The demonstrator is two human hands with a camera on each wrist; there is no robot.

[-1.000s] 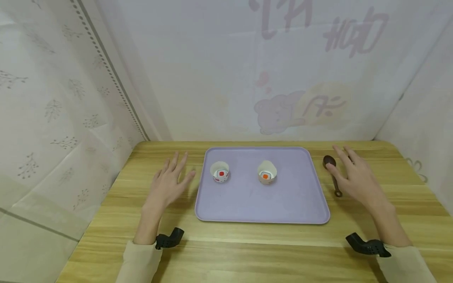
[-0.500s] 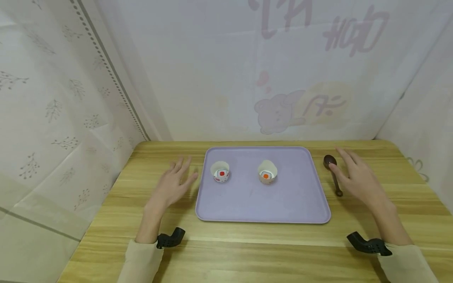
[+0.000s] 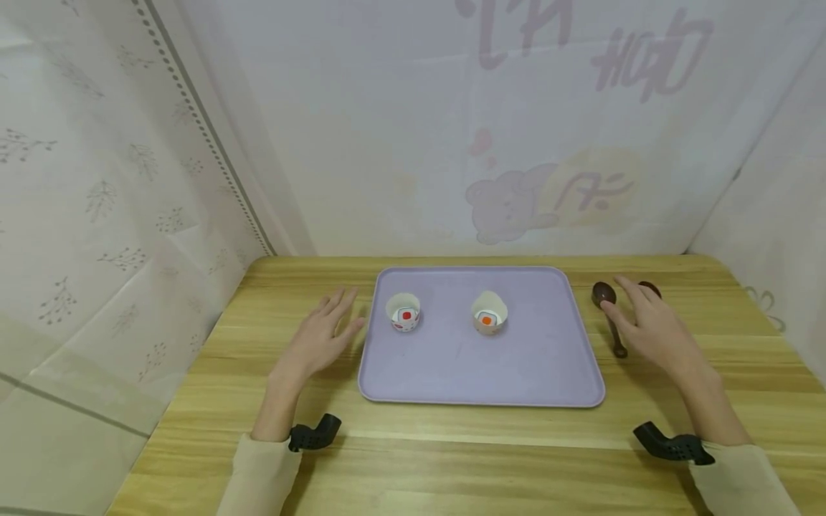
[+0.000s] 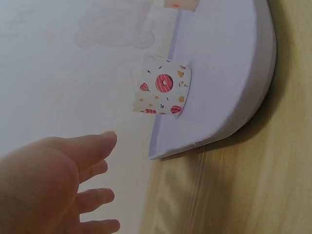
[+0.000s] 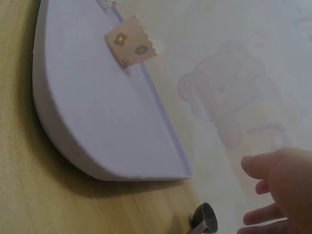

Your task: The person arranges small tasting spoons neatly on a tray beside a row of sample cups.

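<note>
We see left hand (image 3: 317,338) beside lilac tray (image 3: 452,373) bearing white baking cup (image 3: 405,325), beige baking cup (image 3: 487,329); right hand (image 3: 653,330) near brown scoop (image 3: 604,294); both hands' fingers spread.

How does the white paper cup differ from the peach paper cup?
The white paper cup has a doughnut print; the peach paper cup has a flower print. The white one shows a red square inside; the peach one, an orange square. Both have scalloped rims and stand upright on the lilac tray.
</note>
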